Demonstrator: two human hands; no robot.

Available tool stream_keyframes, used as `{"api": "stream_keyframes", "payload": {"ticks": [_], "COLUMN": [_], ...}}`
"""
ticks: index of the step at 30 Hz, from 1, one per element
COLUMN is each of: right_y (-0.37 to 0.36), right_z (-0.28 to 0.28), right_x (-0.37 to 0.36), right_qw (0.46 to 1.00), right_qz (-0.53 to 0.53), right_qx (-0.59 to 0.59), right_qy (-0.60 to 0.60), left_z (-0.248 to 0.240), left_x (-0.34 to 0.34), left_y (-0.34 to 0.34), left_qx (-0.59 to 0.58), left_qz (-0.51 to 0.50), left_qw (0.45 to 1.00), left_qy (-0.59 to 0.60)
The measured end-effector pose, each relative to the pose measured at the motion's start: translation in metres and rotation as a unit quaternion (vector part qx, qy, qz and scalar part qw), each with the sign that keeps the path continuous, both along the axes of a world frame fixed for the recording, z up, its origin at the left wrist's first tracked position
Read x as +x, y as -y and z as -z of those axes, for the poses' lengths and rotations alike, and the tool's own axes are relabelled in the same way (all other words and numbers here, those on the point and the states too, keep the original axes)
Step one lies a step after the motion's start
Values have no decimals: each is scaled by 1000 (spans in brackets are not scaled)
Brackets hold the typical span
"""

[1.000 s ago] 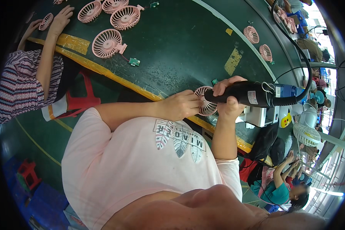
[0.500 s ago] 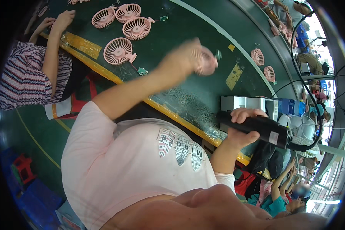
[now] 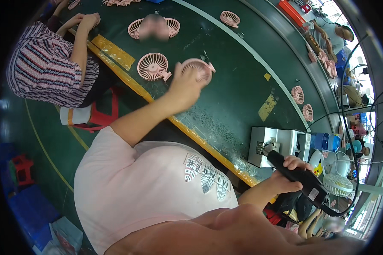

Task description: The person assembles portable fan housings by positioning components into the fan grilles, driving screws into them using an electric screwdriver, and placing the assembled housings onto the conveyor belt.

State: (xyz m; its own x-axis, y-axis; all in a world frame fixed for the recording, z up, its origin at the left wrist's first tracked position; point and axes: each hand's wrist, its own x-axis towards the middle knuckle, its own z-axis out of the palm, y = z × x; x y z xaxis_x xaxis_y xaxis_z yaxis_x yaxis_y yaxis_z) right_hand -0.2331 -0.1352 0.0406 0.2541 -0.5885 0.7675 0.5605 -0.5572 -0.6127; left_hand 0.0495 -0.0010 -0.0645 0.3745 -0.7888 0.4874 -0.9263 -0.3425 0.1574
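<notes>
My left hand (image 3: pixel 185 87) is closed on a round pink fan housing (image 3: pixel 198 71) just above the green bench; motion smears both a little. Beside it lies another pink slotted fan housing (image 3: pixel 152 66) with a short hinge stub. My right hand (image 3: pixel 291 175) grips a black corded electric screwdriver (image 3: pixel 301 180), tilted so its tip end is at the front of a white box-shaped screw feeder (image 3: pixel 258 146). Whether the tip touches the feeder is too small to tell.
More fan housings lie farther off, two partly blurred (image 3: pixel 173 27) and one alone (image 3: pixel 230 18). Yellow tape edges the green bench (image 3: pixel 238 106). A co-worker in a striped top (image 3: pixel 42 68) sits at left. The black cable (image 3: pixel 358 170) loops at right, near a white desk fan (image 3: pixel 338 185).
My left hand has brought the fan housing leftward, near the one lying on the bench. My right hand has brought the screwdriver's tip end to the screw feeder. The view has shifted slightly.
</notes>
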Motion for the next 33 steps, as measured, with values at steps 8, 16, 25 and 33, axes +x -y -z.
{"api": "stream_keyframes", "payload": {"ticks": [8,16,25,33], "right_y": [-1,-29,-36,-42], "right_z": [-7,22,24,32], "right_x": [19,40,61,63], "right_qw": [991,988,978,975], "right_qz": [-49,-50,-114,-121], "right_qx": [118,111,146,101], "right_qy": [-31,-98,-91,-158], "left_z": [14,11,2,1], "left_x": [-96,-105,-102,-104], "left_y": [4,7,6,5], "left_qx": [-103,-120,-101,-119], "left_qz": [295,390,395,391], "left_qw": [944,898,884,887], "left_qy": [-110,-165,-228,-216]}}
